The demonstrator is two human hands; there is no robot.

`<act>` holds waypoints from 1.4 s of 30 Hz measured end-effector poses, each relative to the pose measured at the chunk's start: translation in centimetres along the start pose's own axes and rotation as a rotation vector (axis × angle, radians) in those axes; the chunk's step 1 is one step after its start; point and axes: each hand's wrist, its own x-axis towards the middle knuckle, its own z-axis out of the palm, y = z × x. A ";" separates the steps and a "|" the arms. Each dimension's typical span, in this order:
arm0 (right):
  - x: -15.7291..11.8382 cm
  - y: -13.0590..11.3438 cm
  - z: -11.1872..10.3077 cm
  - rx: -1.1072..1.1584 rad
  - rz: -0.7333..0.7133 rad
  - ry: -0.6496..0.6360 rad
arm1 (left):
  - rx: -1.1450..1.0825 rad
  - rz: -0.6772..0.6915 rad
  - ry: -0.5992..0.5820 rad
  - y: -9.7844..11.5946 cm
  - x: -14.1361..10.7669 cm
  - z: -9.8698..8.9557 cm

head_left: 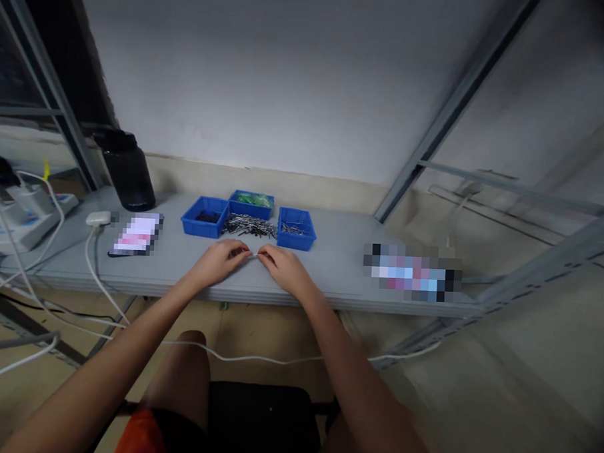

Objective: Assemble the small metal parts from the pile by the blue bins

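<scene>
Near the front of the grey shelf (180,268), my left hand (222,260) and my right hand (281,266) face each other, fingertips pinched. Between them runs a small, thin, pale rod-like piece (253,254), gripped at both ends; its exact kind is too small to make out. Just beyond the hands lies a loose pile of slender metal pieces (249,225), some with dark ends. Around the pile stand a left blue bin (201,232) with small dark parts, a back blue bin (250,211) with green contents, and a right blue bin (296,240) holding thin metal pieces.
A black bottle (129,172) and a phone (137,235) stand and lie at the left, beside a white charger (99,218) and a power strip (29,224) with cables. A blurred-out object (413,273) lies at the right. Metal posts (452,113) frame the shelf.
</scene>
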 end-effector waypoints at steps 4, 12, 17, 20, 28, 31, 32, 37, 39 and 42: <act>0.1 0.2 0.2 -0.023 0.053 0.037 | 0.016 -0.021 0.027 -0.4 0.0 0.2; 0.1 0.0 0.0 -0.030 0.062 0.039 | 0.032 -0.033 0.045 -0.7 0.1 0.4; 0.1 0.2 0.1 -0.047 0.030 0.021 | 0.009 -0.004 0.090 -0.4 0.1 0.2; 0.2 0.4 0.2 -0.069 -0.029 -0.027 | -0.005 0.044 0.091 -0.2 0.1 0.1; 0.2 0.3 0.2 -0.001 -0.057 -0.003 | -0.076 0.038 0.148 0.1 -0.2 0.0; 0.2 0.1 -0.1 0.065 -0.038 0.031 | -0.075 0.031 0.105 -0.1 -0.1 0.0; 0.1 0.0 -0.2 0.078 -0.040 0.032 | -0.066 0.047 0.072 -0.1 0.0 0.0; 0.2 0.1 0.0 0.068 -0.072 -0.027 | -0.047 0.135 -0.013 -0.2 0.0 0.0; 0.2 0.2 0.2 0.050 -0.087 -0.035 | -0.050 0.152 -0.019 -0.1 0.0 0.0; 0.1 0.2 0.2 0.045 -0.093 -0.032 | -0.065 0.110 -0.011 0.1 -0.1 -0.1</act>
